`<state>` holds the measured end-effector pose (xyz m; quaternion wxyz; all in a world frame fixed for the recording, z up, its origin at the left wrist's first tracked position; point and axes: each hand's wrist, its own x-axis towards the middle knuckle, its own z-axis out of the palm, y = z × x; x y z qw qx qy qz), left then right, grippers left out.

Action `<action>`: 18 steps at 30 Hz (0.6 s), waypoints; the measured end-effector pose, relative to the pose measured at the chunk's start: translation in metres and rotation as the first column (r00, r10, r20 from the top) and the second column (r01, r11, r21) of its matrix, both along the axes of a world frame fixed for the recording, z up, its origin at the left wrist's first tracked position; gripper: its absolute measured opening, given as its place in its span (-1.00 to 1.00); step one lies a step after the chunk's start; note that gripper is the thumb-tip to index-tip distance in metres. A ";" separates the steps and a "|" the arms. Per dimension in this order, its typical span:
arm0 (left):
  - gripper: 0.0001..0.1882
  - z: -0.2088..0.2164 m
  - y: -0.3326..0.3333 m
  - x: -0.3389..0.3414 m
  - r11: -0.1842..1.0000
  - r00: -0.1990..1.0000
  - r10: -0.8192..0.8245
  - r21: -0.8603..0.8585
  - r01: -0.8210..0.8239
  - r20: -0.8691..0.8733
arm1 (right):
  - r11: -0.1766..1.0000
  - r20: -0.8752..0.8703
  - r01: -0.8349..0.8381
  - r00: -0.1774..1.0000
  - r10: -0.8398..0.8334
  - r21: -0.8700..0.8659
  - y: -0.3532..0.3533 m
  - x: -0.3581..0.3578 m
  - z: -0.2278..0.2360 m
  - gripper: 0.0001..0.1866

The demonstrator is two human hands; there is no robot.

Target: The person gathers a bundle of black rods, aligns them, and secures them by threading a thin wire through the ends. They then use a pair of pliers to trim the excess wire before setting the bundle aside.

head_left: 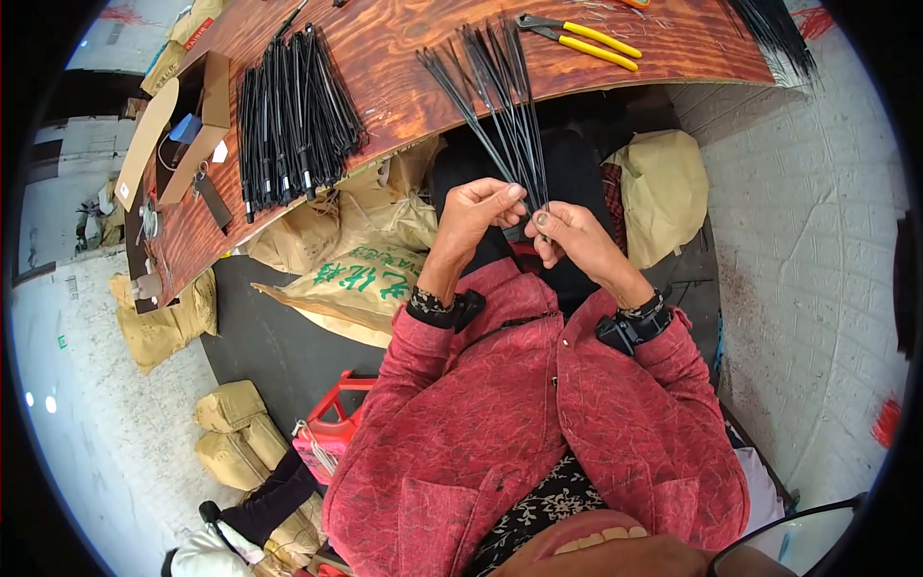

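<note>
In front of my chest, both hands hold a fan of thin black rods (519,135), their far ends spread over the table edge. My left hand (484,210) is closed, thumb and fingers pinching rods near their lower ends. Close beside it, my right hand (574,242) pinches the gathered lower ends between thumb and fingers. To the left on the wood-grained table (394,106) lies a thick pile of black rods (300,120), some with silvery bits at their near ends. Pliers with yellow handles (601,39) rest beyond the held rods, slightly right.
An open cardboard box (213,101) and a key ring with a dark tag (212,200) are on the table's left. Loose black strands (774,38) overhang its right end. Below stand tan sacks (663,192) and a red plastic stool (336,399). A white wall (808,240) rises on the right.
</note>
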<state>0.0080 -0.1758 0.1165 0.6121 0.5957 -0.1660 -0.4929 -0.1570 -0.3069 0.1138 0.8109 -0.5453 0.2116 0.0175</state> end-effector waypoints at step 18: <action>-0.68 0.009 -0.013 -0.003 0.988 0.996 0.093 -0.127 -0.093 -0.008 | 0.982 0.171 -0.094 0.978 0.122 -0.166 0.001 -0.022 -0.008 -0.61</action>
